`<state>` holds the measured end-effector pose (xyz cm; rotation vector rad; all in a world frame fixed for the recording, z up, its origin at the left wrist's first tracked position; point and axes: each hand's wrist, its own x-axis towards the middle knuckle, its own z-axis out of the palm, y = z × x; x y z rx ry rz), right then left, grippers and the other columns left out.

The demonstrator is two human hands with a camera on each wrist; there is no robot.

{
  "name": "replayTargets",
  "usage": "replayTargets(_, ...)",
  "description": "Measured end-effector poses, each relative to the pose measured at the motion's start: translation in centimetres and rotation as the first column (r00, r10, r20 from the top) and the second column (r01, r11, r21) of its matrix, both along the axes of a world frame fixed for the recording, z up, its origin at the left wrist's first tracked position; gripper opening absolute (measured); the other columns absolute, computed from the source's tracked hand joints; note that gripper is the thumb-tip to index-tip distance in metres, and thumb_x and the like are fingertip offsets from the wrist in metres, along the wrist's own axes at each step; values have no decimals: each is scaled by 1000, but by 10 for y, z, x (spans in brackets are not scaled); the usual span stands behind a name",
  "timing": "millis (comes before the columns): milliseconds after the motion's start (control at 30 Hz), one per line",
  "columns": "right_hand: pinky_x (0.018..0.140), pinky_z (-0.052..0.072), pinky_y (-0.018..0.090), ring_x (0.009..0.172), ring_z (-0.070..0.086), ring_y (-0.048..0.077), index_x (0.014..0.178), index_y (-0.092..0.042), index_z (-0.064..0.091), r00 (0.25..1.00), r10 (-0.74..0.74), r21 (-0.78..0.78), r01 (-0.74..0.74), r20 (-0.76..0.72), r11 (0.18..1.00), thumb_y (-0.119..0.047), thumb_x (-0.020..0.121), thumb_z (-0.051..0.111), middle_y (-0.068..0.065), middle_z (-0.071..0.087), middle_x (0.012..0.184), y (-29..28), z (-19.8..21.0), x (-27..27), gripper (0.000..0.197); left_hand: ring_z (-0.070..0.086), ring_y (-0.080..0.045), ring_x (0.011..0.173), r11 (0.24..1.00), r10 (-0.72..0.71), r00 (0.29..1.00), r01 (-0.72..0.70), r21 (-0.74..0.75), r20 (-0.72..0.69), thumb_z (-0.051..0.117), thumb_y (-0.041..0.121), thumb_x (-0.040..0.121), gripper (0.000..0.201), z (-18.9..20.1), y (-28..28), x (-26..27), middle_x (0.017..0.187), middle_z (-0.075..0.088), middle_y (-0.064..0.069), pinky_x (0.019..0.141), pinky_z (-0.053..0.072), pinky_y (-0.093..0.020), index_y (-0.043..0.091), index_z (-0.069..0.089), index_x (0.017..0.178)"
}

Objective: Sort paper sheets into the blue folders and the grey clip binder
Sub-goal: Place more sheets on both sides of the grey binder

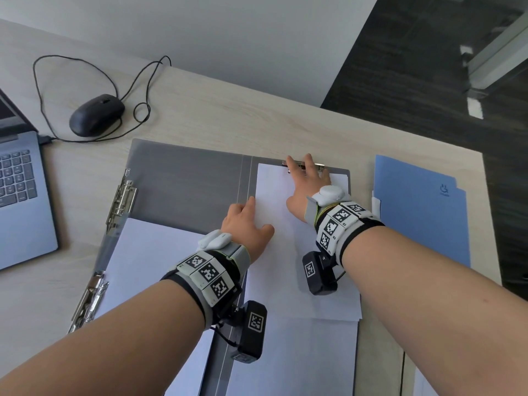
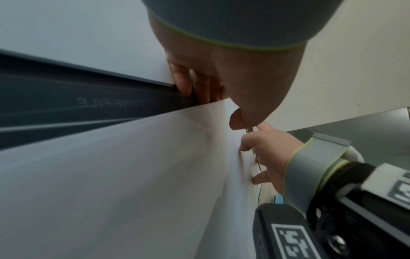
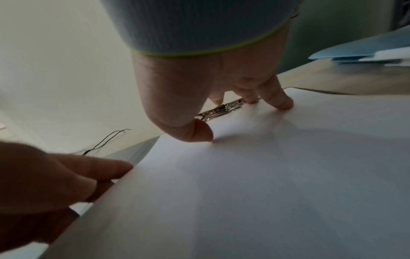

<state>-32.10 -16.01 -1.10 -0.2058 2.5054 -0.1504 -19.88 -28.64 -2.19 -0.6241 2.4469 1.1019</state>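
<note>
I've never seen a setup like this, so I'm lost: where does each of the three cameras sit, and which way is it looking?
Head: worn on the head, looks down at the desk; both forearms, left hand, right hand show.
Left wrist: on the left wrist, looks along the left hand's fingers at the paper sheet.
Right wrist: on the right wrist, looks along its fingers towards the metal clip.
All three share the sheet and both hands.

Back left on the wooden desk [image 1: 217, 110] sits a black wired mouse [image 1: 95, 114], its cable [image 1: 137, 90] looping around, beside 1 open grey laptop [image 1: 20, 192] at the left edge.
</note>
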Motion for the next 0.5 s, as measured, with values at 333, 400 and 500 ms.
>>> replayTargets(333, 113, 18, 25, 148, 19, 14, 150, -27, 30, 947, -292, -434, 211, -129, 876, -20, 92, 48, -3, 15, 163, 82, 23, 85, 61, 57, -26, 102, 990, 122, 990, -117, 81, -65, 54, 16, 81, 30, 16, -23, 40, 114, 61, -8, 86, 47, -36, 26, 58, 109)
replayTargets(400, 111, 21, 25, 145, 26, 15, 147, -24, 35, 934, -335, -466, 243, -125, 851, -19, 92, 49, -3, 25, 159, 98, 24, 110, 57, 53, -24, 118, 989, 143, 989, -141, 34, -45, 52, 15, 87, 49, 20, -28, 59, 133, 54, -5, 98, 40, -30, 26, 52, 135)
replayTargets(500, 112, 30, 31, 139, 36, 19, 144, -23, 40, 913, -399, -465, 319, -84, 826, -18, 92, 49, -3, 35, 153, 117, 25, 142, 53, 42, -25, 135, 994, 105, 993, -107, -36, -45, 52, 17, 91, 55, 25, -24, 86, 150, 42, -5, 110, 34, -32, 20, 43, 145)
